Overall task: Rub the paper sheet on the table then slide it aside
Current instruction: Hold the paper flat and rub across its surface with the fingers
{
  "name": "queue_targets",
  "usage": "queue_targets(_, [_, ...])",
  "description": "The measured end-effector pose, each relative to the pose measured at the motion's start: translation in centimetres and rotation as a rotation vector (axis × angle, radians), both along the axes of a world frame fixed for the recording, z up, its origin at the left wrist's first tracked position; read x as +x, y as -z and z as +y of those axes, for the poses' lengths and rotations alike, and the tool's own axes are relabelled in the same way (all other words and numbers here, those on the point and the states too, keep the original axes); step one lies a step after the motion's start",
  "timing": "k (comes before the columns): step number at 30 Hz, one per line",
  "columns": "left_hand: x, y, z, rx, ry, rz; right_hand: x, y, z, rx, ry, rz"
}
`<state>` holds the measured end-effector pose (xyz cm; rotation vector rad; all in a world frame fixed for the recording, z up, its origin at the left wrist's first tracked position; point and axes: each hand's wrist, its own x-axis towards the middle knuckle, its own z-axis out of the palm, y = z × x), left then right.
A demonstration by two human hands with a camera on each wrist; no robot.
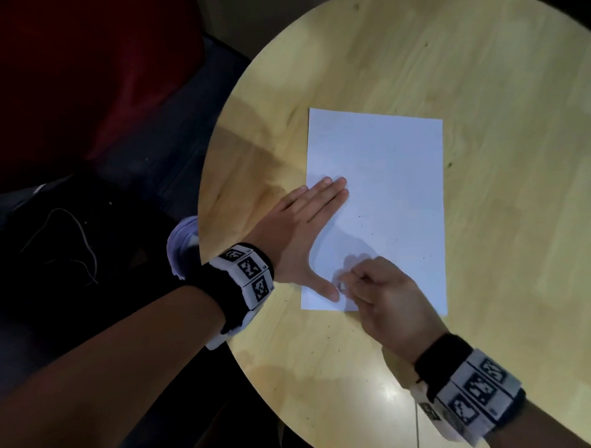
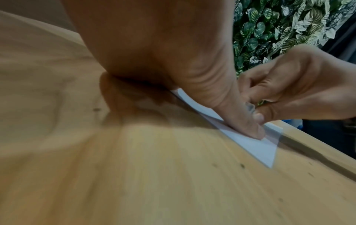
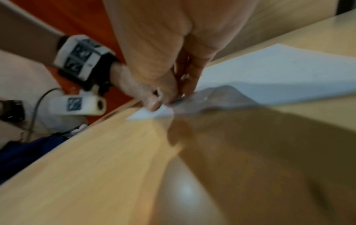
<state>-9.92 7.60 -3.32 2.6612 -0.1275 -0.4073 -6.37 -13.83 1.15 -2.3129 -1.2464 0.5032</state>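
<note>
The paper sheet (image 1: 385, 191) is plain white, flat and uncreased, lying near the middle of a round pale-wood counter (image 1: 485, 77), its near edge towards the person. A few dark specks dot its lower part. The left hand (image 1: 299, 234) lies flat on the sheet's near-left part, fingers (image 1: 330, 187) straight and together, thumb spread out to the near edge. The right hand (image 1: 387, 297) sits at the near edge with its fingers curled; they seem to pinch something small and pale against the paper by the left thumb, though what it is I cannot tell. The wood shows grain, small dark marks and a glare spot near the person. Both wrists wear patterned marker bands. The left wrist view alone shows a leafy green wall (image 2: 289, 22) beyond the counter; the right wrist view shows an orange-red surface (image 3: 63, 16) beside it.
</note>
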Motion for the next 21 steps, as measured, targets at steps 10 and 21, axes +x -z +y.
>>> queue_targets(10, [0.2,-0.6,-0.1,0.007,-0.016,0.056,3.6,0.7,2.8,-0.104,0.099,-0.044])
queue_targets(21, [-0.3,-1.0,0.7,-0.110,-0.086,0.000,2.0,-0.1,-1.5,0.115,0.254,0.195])
